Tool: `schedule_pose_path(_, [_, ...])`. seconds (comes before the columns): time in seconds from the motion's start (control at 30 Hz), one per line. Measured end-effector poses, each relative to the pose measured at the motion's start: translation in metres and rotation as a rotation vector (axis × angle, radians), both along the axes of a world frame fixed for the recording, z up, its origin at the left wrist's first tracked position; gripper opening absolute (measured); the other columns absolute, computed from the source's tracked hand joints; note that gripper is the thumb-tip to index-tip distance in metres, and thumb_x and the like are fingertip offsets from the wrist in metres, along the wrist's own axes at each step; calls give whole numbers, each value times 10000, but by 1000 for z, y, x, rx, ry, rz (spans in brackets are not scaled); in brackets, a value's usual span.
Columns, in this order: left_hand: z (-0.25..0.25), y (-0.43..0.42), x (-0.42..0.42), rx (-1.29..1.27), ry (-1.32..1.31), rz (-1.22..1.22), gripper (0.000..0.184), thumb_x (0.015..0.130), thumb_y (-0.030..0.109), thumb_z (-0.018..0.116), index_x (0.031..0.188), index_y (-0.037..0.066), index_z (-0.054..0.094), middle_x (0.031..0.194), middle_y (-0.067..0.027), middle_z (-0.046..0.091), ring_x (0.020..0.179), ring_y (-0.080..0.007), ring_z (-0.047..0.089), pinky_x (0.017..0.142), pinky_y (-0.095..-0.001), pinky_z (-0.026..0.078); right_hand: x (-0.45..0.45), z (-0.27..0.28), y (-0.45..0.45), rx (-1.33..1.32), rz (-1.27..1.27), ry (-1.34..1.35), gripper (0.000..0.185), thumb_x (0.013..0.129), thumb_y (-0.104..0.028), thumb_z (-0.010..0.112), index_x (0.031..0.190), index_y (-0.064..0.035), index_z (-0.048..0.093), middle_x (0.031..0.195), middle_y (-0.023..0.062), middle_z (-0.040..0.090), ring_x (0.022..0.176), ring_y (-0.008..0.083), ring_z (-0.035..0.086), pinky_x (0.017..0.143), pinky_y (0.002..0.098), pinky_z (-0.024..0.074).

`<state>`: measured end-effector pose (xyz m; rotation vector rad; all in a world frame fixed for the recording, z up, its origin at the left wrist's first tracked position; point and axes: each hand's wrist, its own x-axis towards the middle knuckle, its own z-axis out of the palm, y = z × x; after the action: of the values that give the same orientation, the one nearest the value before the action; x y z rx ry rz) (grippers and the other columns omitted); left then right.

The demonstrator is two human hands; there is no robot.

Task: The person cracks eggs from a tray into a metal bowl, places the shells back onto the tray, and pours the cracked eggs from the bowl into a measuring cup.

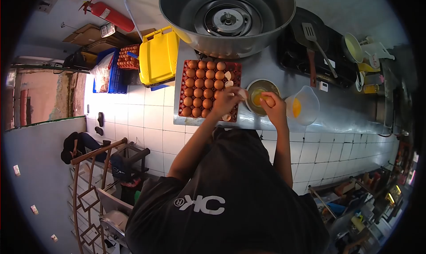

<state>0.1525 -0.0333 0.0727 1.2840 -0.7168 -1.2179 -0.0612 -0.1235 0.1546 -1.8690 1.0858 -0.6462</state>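
Note:
My left hand point(227, 101) is closed on a piece of eggshell point(242, 94) at the right side of the red egg tray point(181, 94). Brown eggs point(198, 82) fill most of that tray, and empty shells point(228, 76) lie along its right column. My right hand point(274, 108) holds a brown egg point(270, 101) over the right rim of a metal bowl point(253, 87). Raw egg point(257, 97) with a yellow yolk shows inside the bowl. Just right of my right hand stands a translucent plastic jug point(309, 104) with orange yolk in it.
A large metal drum point(228, 41) sits behind the tray. Back right, a black stove point(337, 74) carries a slotted spatula point(317, 43). Left of the counter stand a yellow bin point(157, 58) and a blue crate point(116, 76). A person point(88, 145) is at the lower left.

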Motion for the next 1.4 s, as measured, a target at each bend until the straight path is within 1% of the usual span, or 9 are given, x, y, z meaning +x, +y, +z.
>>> schedule_pose_path(0.23, [24, -50, 84, 21, -775, 161, 201, 925, 99, 671, 1090, 4, 736, 949, -128, 750, 867, -220, 731, 733, -350, 576, -12, -16, 4, 95, -49, -89, 196, 896, -112, 766, 1058, -18, 705, 972, 103, 762, 910, 182, 732, 835, 305, 557])
schedule_pose_path(0.3, [10, -76, 85, -179, -1078, 217, 201, 913, 115, 629, 1040, 38, 764, 892, -184, 742, 775, -345, 706, 711, -398, 572, -14, -20, 6, 90, -53, -80, 201, 894, -110, 765, 1061, -16, 704, 965, 101, 761, 907, 181, 731, 833, 304, 557])
schedule_pose_path(0.43, [3, -94, 65, 249, -988, 250, 223, 911, 181, 620, 1031, 109, 794, 879, -177, 745, 869, -363, 707, 794, -475, 548, -18, -23, 11, 120, -42, -87, 214, 890, -107, 759, 1074, -13, 702, 952, 97, 755, 904, 176, 726, 831, 303, 554])
schedule_pose_path(0.73, [25, -70, 62, 88, -1318, 462, 166, 877, 228, 673, 876, 71, 729, 824, -156, 693, 866, -391, 648, 806, -486, 531, -23, -26, 21, 189, -80, -95, 216, 901, -111, 756, 1086, -15, 698, 937, 84, 740, 851, 160, 715, 794, 298, 547])
schedule_pose_path(0.8, [50, -35, 71, -36, -1226, 414, 182, 856, 227, 683, 907, 53, 693, 867, -182, 660, 936, -399, 640, 783, -501, 528, -29, -40, 21, 239, -128, -102, 206, 916, -123, 751, 1084, -18, 695, 915, 76, 725, 807, 154, 711, 748, 294, 556])
schedule_pose_path(0.87, [75, 2, 73, 298, -1022, -264, 269, 824, 226, 702, 1028, 54, 667, 994, -210, 653, 1043, -411, 613, 818, -496, 523, -32, -49, 20, 283, -176, -111, 197, 931, -135, 746, 1082, -21, 691, 892, 68, 710, 763, 149, 707, 703, 291, 565])
schedule_pose_path(0.93, [51, 31, 60, 372, -1287, -485, 323, 837, 206, 736, 1130, 79, 692, 1115, -206, 644, 1054, -378, 632, 880, -493, 536, -32, -53, 18, 545, -322, -262, 191, 961, -167, 729, 1085, -32, 675, 845, 53, 666, 687, 133, 685, 616, 281, 584])
schedule_pose_path(1.13, [1, 62, 40, 161, -1593, -342, 445, 745, 200, 811, 1151, 135, 640, 1258, -152, 552, 1137, -345, 599, 979, -513, 460, -35, -71, 8, 589, -336, -351, 204, 982, -189, 710, 1106, -38, 651, 828, 49, 644, 650, 128, 665, 593, 287, 613])
schedule_pose_path(1.4, [34, 58, 57, 48, -1332, -270, 460, 777, 154, 760, 1181, 76, 552, 1115, -169, 572, 1050, -355, 623, 876, -470, 515, -32, -70, -3, 570, -334, -364, 215, 987, -182, 692, 1144, -51, 626, 834, 54, 634, 665, 123, 651, 569, 283, 592])
